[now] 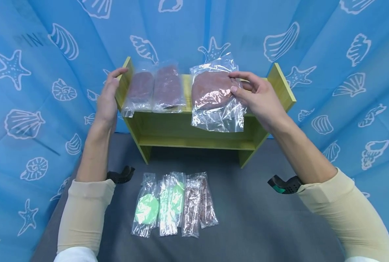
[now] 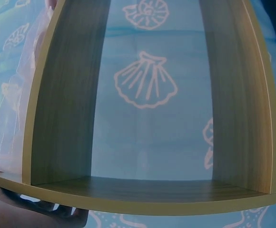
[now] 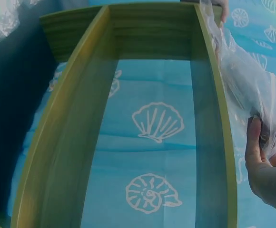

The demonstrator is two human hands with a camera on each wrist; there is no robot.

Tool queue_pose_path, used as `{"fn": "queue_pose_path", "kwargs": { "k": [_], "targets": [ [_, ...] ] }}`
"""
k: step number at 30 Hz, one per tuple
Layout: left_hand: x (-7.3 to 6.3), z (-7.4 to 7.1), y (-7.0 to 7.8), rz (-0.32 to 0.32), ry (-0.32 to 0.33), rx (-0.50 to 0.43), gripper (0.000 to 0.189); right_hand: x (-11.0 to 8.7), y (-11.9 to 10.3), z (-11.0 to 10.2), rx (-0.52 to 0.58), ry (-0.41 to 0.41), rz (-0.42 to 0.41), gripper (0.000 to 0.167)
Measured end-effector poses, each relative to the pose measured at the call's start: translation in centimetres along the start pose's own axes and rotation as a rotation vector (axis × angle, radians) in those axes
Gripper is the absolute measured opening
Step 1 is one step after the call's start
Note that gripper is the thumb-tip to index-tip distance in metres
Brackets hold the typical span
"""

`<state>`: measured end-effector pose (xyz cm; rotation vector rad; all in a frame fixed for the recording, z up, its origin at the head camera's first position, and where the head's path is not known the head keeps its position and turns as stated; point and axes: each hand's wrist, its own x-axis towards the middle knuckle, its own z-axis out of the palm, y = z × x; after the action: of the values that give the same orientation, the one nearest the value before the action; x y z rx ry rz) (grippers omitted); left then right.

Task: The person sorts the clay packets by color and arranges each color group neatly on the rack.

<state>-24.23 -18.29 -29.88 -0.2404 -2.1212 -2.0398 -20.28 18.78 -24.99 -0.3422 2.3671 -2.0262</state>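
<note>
My right hand (image 1: 258,92) pinches the edge of a clear plastic bag holding a flat, rounded brown piece (image 1: 211,89), between thumb and fingers. This bag is at the top board of a yellow-green wooden shelf (image 1: 196,142), and its lower end hangs past the front edge. At the shelf's left side panel (image 1: 127,85), my left hand (image 1: 107,100) grips the upper edge, with fingers along the outside in the left wrist view. Two more bagged brown pieces, one on the left (image 1: 141,87) and another beside it (image 1: 168,85), sit on the top board.
On the grey tabletop (image 1: 247,218) in front of the shelf lie bagged green pieces (image 1: 147,209) and bagged brown pieces (image 1: 191,209), partly overlapping. A blue curtain (image 1: 181,32) with white shell prints surrounds the back and sides.
</note>
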Motion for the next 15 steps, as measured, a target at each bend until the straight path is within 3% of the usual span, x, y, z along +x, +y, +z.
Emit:
{"fn": "queue_pose_path", "kwargs": {
  "k": [6, 11, 15],
  "targets": [
    [0.1, 0.0, 0.0, -0.012, -0.01, -0.019, 0.042, 1.8, 0.5, 0.3, -0.072, 0.03, 0.048, 0.044],
    [0.1, 0.0, 0.0, -0.006, -0.011, -0.028, 0.041, 3.1, 1.0, 0.5, -0.131, 0.028, 0.035, 0.043],
    [0.0, 0.2, -0.2, 0.025, 0.007, -0.013, 0.042, 3.7, 1.3, 0.6, -0.269, 0.033, 0.03, 0.041]
  ]
}}
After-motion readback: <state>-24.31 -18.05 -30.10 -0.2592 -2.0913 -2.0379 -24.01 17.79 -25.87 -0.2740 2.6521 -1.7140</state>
